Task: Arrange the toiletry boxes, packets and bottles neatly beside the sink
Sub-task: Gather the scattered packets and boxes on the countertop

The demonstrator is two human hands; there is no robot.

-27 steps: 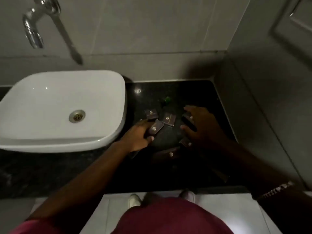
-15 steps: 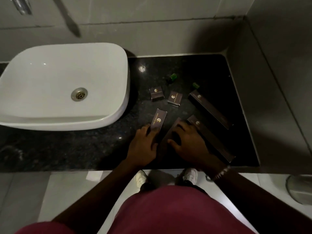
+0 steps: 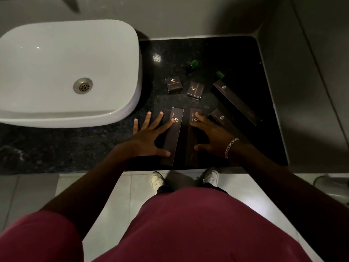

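Note:
Several dark brown boxes with gold logos lie on the black counter (image 3: 105, 148) right of the white sink (image 3: 56, 72). Two long boxes lie side by side near the front edge. My left hand (image 3: 149, 136) rests spread and flat, its fingers and thumb touching the left long box (image 3: 173, 135). My right hand (image 3: 211, 134) lies on the right long box (image 3: 192, 140), fingers spread. A third long box (image 3: 217, 117) is partly hidden under my right hand. A fourth long box (image 3: 235, 102) lies slanted farther right. Two small square boxes (image 3: 174, 85) (image 3: 195, 90) sit behind. Two dark bottles with green caps (image 3: 191, 65) (image 3: 219, 74) lie at the back.
Grey tiled walls close the counter at the back and on the right (image 3: 302, 91). The counter's front edge runs just below my hands, with my shoes (image 3: 157, 181) on the pale floor beneath. A strip of counter in front of the sink stretches left.
Both hands have flattened and spread. The two long boxes now lie parallel near the front edge, where earlier they sat at angles. The camera has tilted further down.

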